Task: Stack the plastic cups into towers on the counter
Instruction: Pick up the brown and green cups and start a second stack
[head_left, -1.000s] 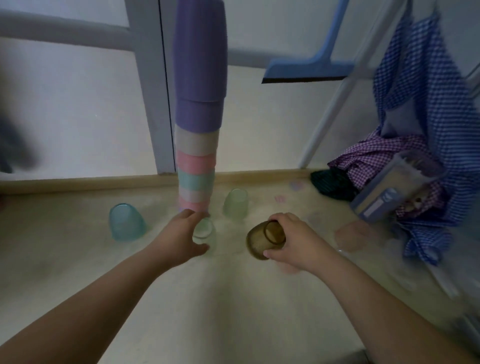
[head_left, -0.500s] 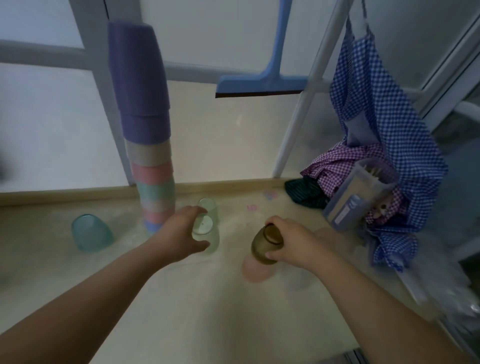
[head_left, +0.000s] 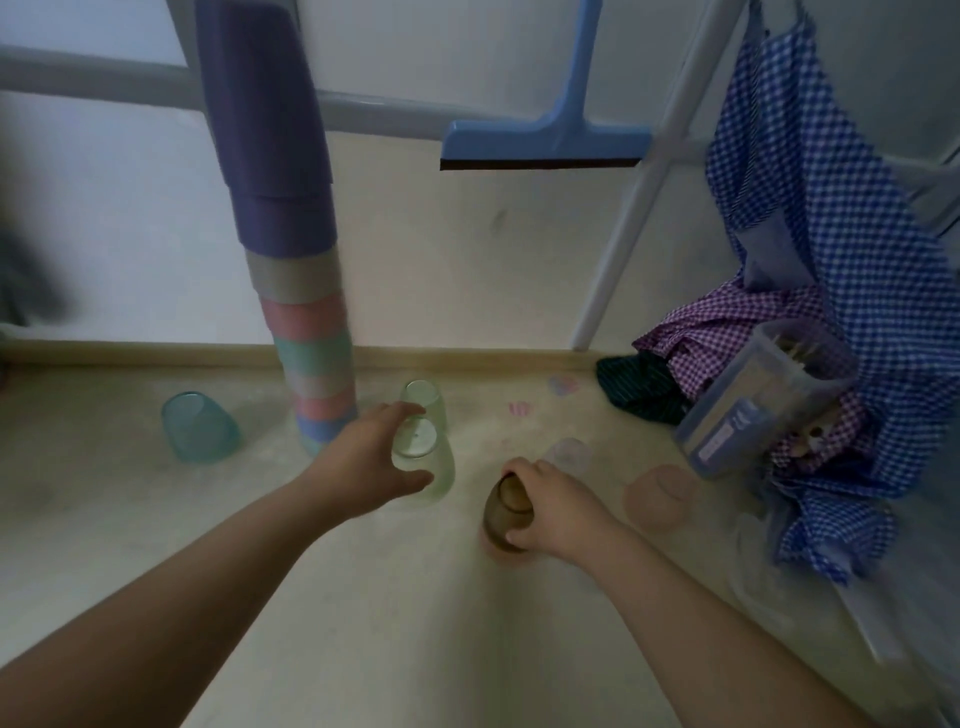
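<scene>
Pale cream counter (head_left: 363, 623), matte, bearing several plastic cups.

Item 1: tall tower (head_left: 306, 291) of nested inverted cups at the back left, banded purple, grey, pink and green down to a blue base; its top runs out of view above.

Item 2: pale green cup (head_left: 439, 467), inverted, just right of the tower base. Left hand (head_left: 363, 467) curls round its left side, thumb in front and fingers at the back, pressed to the wall.

Item 3: second green cup (head_left: 431, 400), inverted, directly behind item 2; whether the two touch cannot be told.

Item 4: brown translucent cup (head_left: 501, 512), inverted, held from above and from the right by the right hand (head_left: 556, 514), fingers closed round it. It sits on or just over a pink cup (head_left: 506, 556), of which only a sliver shows beneath.

Item 5: teal cup (head_left: 200, 428), tilted, well left of the tower.

Item 6: peach cup (head_left: 660, 496) and a faint clear cup (head_left: 569, 452) right of the right hand, both blurred.

Item 7: clear lidded container (head_left: 763, 400), leaning on checked cloth (head_left: 831, 234); a blue label on its side is too small to read.

Item 8: blue squeegee (head_left: 545, 140), handle cut off at the top edge.

No legible writing anywhere.
</scene>
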